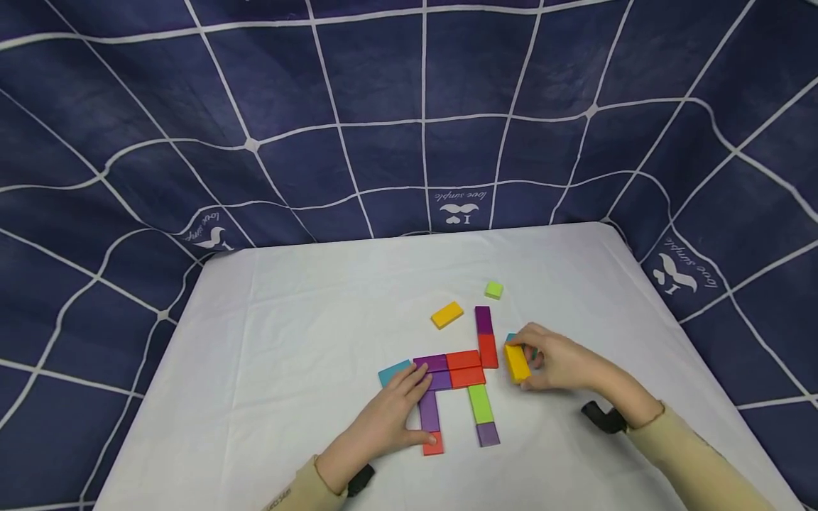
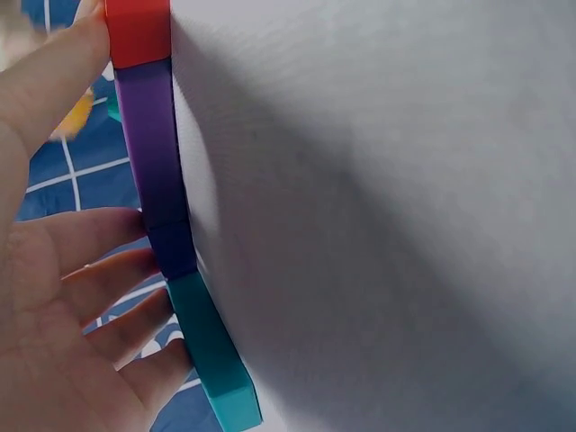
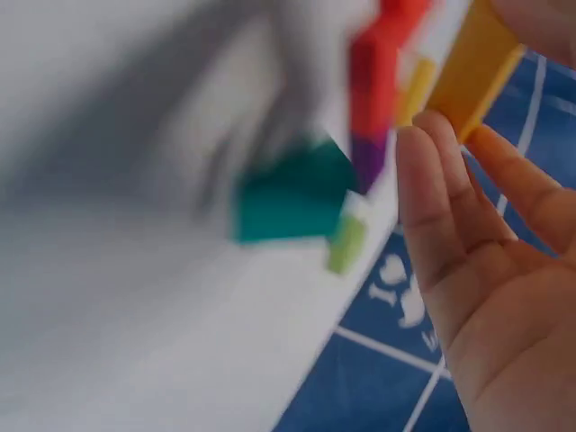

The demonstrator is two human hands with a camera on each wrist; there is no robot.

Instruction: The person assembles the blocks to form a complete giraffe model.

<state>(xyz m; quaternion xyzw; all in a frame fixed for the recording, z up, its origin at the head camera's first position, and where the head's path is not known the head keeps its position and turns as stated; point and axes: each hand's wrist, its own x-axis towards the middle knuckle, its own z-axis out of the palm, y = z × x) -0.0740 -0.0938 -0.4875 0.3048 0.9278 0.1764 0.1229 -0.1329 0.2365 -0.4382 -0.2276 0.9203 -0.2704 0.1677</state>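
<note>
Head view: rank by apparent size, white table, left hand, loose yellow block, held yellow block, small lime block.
1. White table
2. Left hand
3. Loose yellow block and held yellow block: too alike to rank, held one partly covered
4. Small lime block

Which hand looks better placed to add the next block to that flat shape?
Probably the right hand: it grips a yellow block beside the shape. The left hand holds no loose block; it touches a purple block and a red block in the shape.
</note>
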